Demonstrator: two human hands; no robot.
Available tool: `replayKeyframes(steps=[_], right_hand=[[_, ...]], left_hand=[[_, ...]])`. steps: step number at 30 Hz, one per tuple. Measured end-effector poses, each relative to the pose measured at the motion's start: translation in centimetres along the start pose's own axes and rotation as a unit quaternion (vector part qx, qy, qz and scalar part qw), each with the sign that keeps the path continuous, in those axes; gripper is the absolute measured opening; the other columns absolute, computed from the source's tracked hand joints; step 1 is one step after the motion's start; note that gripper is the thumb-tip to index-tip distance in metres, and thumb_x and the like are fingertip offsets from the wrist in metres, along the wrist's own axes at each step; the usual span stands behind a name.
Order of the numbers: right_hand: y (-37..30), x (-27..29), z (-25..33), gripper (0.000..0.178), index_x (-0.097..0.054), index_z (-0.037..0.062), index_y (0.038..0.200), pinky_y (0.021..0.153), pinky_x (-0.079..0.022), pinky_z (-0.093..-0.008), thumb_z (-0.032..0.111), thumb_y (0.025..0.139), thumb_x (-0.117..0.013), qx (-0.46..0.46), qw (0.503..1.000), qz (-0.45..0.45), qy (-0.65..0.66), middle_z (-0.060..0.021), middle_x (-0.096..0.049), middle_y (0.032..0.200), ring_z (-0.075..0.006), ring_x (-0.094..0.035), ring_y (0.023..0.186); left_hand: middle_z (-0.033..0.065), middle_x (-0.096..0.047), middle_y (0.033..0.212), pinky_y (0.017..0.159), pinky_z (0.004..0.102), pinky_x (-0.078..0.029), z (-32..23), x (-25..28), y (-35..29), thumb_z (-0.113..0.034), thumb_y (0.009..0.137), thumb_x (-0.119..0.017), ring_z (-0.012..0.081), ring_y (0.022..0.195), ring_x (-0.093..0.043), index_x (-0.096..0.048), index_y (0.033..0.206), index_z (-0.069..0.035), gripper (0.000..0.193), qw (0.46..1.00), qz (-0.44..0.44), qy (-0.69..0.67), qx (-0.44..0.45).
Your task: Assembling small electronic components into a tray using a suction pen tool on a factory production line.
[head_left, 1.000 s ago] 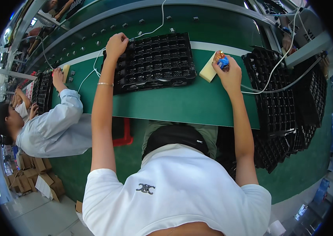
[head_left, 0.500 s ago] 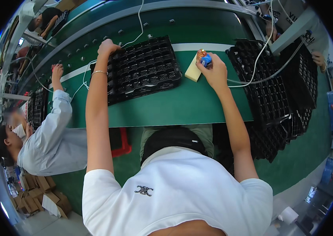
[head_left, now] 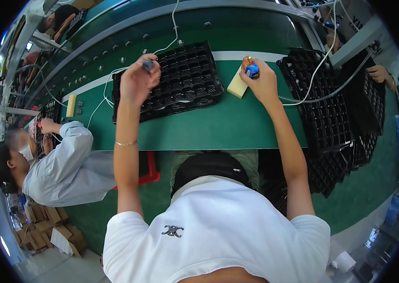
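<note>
Green worktop (head_left: 209, 129) extends across the station, with a green conveyor belt (head_left: 256, 35) beyond its white far edge and small parts (head_left: 123, 60) spaced along that belt. A black compartmented tray (head_left: 185, 78) rests on the worktop, slightly left of centre. The left hand (head_left: 136, 82) is raised over the left end of the tray, thumb and fingers closed on a small dark grey part (head_left: 147, 64); hand and part are slightly blurred, and the part appears above the tray, outside its compartments. The right hand (head_left: 263, 84) is located right of the tray, thumb and fingers clamped on a blue-and-orange object (head_left: 252, 70), exact kind not determinable. That object is beside the upper end of a cream block (head_left: 237, 87); whether the two touch cannot be told. At the right end, a white cable (head_left: 317, 70) crosses in front of stacked black trays (head_left: 322, 113). To the left, a co-worker in a light blue shirt (head_left: 60, 162) is positioned at the same line, near a second cream block (head_left: 71, 105). Below the worktop, a red frame (head_left: 151, 170) is partly visible.
</note>
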State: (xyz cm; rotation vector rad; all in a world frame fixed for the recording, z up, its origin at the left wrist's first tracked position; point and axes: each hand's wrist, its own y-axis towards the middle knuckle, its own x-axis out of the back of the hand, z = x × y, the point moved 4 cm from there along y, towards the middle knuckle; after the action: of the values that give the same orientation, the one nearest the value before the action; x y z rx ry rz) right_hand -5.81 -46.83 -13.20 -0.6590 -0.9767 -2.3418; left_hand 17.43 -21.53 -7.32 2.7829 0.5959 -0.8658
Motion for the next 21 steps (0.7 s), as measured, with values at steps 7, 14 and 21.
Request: replayKeyframes(steps=[7, 14, 21], right_hand=[[7.1, -3.4, -2.1, 0.043, -0.066, 0.0038, 0.105, 0.071, -0.051, -0.0408, 0.034, 0.074, -0.071, -0.027, 0.998, 0.054, -0.002, -0.02, -0.065, 0.082, -0.0379, -0.065, 0.079], [12.5, -6.7, -7.1, 0.042, -0.067, 0.0075, 0.1, 0.076, -0.053, -0.0448, 0.039, 0.072, -0.072, -0.05, 0.996, 0.007, -0.079, -0.0181, -0.07, 0.09, -0.0382, -0.067, 0.086], [12.9, -5.9, -4.9, 0.042, -0.064, 0.0029, 0.101, 0.066, -0.053, -0.0387, 0.035, 0.075, -0.073, -0.017, 0.994, -0.004, -0.104, -0.0165, -0.069, 0.082, -0.0309, -0.069, 0.074]], left_hand=[[0.0073, -0.059, 0.083, 0.047, 0.0201, -0.031, 5.1, -4.7, -3.9, -0.019, 0.093, -0.055, 0.0085, 0.06, -0.046, -0.055, 0.124, 0.001, 0.037, 0.996, -0.058, 0.068, 0.012], [0.0107, -0.061, 0.091, 0.052, 0.0219, -0.037, 7.6, -4.8, -5.2, -0.01, 0.091, -0.059, 0.0105, 0.063, -0.049, -0.053, 0.107, -0.006, 0.018, 0.993, -0.096, -0.063, -0.034], [0.0127, -0.068, 0.088, 0.047, 0.0172, -0.037, 7.3, -6.6, -4.7, -0.011, 0.091, -0.063, 0.0056, 0.058, -0.051, -0.056, 0.107, -0.001, 0.02, 0.987, -0.142, 0.042, -0.068]])
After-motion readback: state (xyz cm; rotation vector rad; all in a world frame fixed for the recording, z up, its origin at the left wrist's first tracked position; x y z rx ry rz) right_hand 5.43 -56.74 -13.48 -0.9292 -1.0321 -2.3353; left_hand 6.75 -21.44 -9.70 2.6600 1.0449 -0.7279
